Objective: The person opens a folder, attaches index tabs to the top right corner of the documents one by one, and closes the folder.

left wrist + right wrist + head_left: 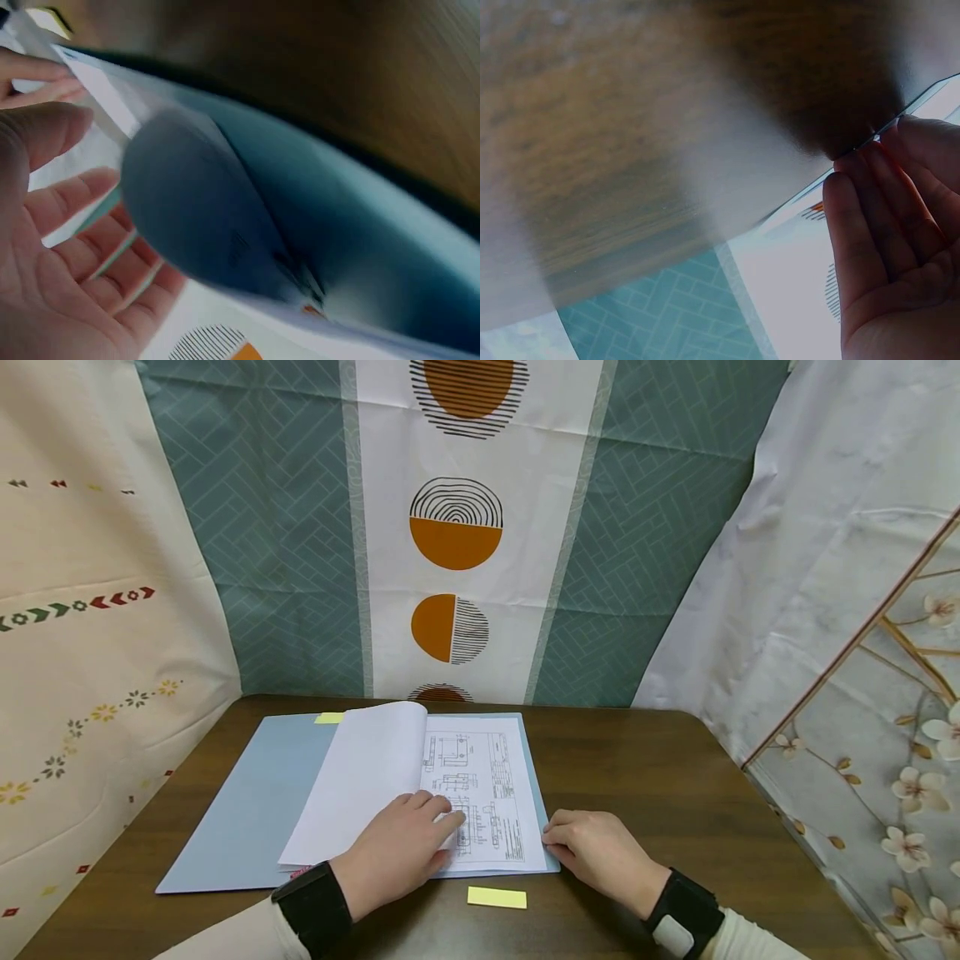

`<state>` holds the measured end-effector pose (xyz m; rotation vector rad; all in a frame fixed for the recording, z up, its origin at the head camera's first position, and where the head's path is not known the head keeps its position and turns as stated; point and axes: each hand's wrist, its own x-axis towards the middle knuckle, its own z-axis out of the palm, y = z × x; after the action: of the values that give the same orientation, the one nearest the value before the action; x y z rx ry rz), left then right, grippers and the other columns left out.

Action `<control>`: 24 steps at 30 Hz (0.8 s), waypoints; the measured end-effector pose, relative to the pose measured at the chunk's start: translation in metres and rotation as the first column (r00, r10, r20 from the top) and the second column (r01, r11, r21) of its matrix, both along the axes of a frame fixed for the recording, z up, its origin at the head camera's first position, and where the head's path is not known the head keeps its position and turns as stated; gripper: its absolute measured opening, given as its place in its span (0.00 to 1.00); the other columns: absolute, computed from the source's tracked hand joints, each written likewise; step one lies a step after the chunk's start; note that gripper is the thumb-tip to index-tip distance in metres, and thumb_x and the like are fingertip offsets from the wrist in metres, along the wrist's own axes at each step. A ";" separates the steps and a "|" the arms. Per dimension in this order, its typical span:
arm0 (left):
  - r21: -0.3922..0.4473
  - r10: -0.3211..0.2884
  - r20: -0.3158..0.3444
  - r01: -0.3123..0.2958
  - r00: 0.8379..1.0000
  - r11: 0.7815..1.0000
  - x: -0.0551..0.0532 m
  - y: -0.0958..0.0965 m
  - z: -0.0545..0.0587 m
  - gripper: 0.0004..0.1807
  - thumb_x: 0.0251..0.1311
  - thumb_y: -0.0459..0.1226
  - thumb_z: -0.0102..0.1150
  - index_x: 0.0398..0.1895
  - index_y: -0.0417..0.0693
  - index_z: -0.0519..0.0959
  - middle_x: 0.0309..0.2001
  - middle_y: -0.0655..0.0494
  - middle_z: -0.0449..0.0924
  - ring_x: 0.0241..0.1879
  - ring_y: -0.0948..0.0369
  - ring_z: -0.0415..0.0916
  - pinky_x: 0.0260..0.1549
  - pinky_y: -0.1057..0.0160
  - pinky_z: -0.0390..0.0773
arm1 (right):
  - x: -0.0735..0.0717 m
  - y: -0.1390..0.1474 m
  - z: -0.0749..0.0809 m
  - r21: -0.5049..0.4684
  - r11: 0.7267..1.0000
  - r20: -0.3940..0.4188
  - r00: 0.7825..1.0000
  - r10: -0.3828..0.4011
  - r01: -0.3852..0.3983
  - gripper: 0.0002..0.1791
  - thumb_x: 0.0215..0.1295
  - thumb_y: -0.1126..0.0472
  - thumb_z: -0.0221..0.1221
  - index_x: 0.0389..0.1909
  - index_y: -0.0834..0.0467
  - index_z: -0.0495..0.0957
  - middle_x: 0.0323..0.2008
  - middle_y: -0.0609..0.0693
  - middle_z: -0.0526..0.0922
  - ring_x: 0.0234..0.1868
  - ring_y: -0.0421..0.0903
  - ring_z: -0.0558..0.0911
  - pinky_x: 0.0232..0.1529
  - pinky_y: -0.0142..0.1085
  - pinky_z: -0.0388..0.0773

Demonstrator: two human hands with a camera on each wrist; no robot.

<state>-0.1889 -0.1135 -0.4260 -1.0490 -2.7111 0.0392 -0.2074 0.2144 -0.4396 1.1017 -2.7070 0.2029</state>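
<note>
Nearest: yellow strip point(497, 897) on brown table point(637, 760), six o'clock from drawing sheet point(498, 777). Right hand point(600, 852), four o'clock, fingers narrow against edge of blue folder point(240, 810); cannot tell whether pinching. Left hand point(401, 847), eight o'clock, fingers loosely spread, near curled page point(367, 777). Sheet lies in folder. Patterned curtain point(292, 543) beyond, twelve o'clock.

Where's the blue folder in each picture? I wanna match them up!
Head: the blue folder lies open, low and left of the middle.
Left wrist: it slants big across the middle and right.
Right wrist: just a thin slanting edge toward the right.
Shared landmark: the cloth with striped circles.
</note>
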 end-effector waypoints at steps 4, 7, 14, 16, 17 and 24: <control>0.046 -0.108 0.018 0.107 0.994 0.993 0.006 0.008 0.001 0.24 0.65 0.49 0.80 0.60 0.51 0.87 0.54 0.55 0.87 0.53 0.56 0.80 0.60 0.54 0.81 | 0.000 0.000 0.000 -0.002 1.000 0.000 1.000 -0.001 0.001 0.11 0.61 0.66 0.81 0.43 0.52 0.95 0.42 0.42 0.90 0.37 0.37 0.85 0.44 0.38 0.88; 0.072 -0.153 0.030 0.150 0.988 0.986 0.010 0.013 0.002 0.21 0.65 0.48 0.80 0.57 0.52 0.89 0.51 0.58 0.87 0.52 0.59 0.80 0.60 0.57 0.80 | 0.000 0.000 0.000 -0.007 1.000 -0.006 1.000 0.000 0.000 0.11 0.61 0.66 0.81 0.43 0.52 0.95 0.41 0.42 0.90 0.36 0.37 0.85 0.43 0.37 0.88; 0.080 -0.204 0.102 0.196 0.974 0.977 0.018 0.025 0.000 0.17 0.69 0.51 0.77 0.55 0.56 0.89 0.50 0.64 0.85 0.49 0.64 0.78 0.56 0.62 0.79 | 0.000 0.001 -0.001 -0.009 1.000 0.001 1.000 0.001 -0.001 0.11 0.61 0.66 0.81 0.43 0.52 0.95 0.41 0.42 0.90 0.35 0.36 0.84 0.43 0.37 0.88; 0.080 -0.210 0.120 0.201 0.970 0.976 0.019 0.028 -0.001 0.17 0.70 0.52 0.76 0.54 0.57 0.89 0.49 0.65 0.85 0.47 0.65 0.77 0.55 0.63 0.79 | 0.000 0.001 -0.001 -0.008 1.000 0.004 1.000 -0.001 0.001 0.11 0.61 0.66 0.81 0.43 0.52 0.95 0.41 0.42 0.90 0.35 0.36 0.83 0.43 0.37 0.88; 0.078 -0.211 0.125 0.202 0.969 0.976 0.019 0.029 -0.002 0.16 0.70 0.53 0.76 0.53 0.58 0.89 0.48 0.66 0.84 0.46 0.66 0.76 0.54 0.63 0.79 | 0.000 0.001 -0.001 -0.008 1.000 0.003 1.000 0.000 0.000 0.11 0.61 0.66 0.81 0.43 0.52 0.95 0.41 0.42 0.90 0.35 0.36 0.83 0.43 0.37 0.88; 0.068 -0.218 0.142 0.211 0.965 0.975 0.019 0.034 -0.005 0.15 0.68 0.55 0.77 0.48 0.60 0.89 0.41 0.69 0.79 0.41 0.67 0.69 0.44 0.67 0.74 | -0.001 0.001 -0.003 0.002 1.000 0.016 1.000 -0.018 0.018 0.10 0.62 0.65 0.80 0.43 0.52 0.95 0.41 0.42 0.90 0.35 0.37 0.84 0.44 0.37 0.88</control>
<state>-0.1695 -0.0792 -0.4309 -1.3739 -2.6919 -0.1533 -0.2084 0.2158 -0.4424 1.0799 -2.7305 0.2072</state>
